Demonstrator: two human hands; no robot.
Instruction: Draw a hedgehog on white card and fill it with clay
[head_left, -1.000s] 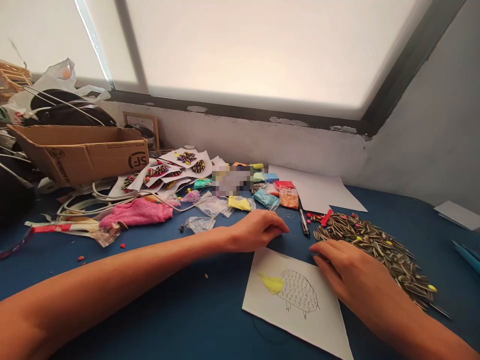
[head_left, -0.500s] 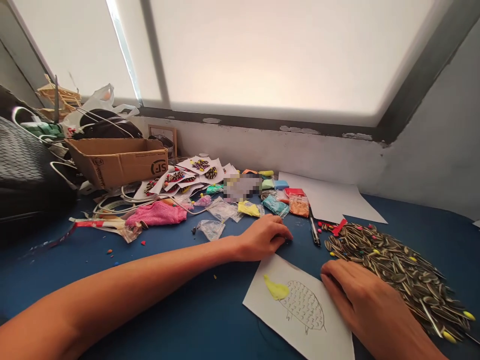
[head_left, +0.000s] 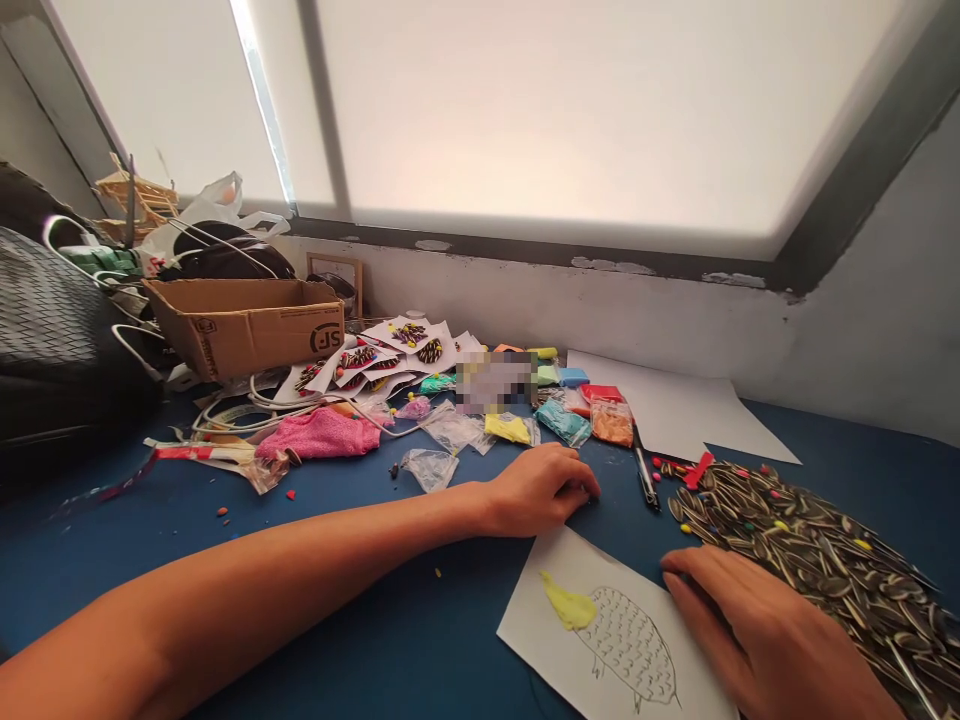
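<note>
Drawing sheet (head_left: 628, 640) bearing yellow patch (head_left: 571, 608), on surface (head_left: 360, 640) at my view's five o'clock. Left hand (head_left: 536, 490) at sheet's eleven, right hand (head_left: 754, 618) at three, apart; I can't tell whether either grips. Seeds (head_left: 806, 530) at two.

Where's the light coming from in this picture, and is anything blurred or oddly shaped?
Head view: light seems to come from the pale, glowing window panel; head view: a pixelated patch hides whatever lies beside the coloured packets; head view: the left forearm looks stretched, perhaps by a wide lens; head view: the drawing reads clearly.
</note>
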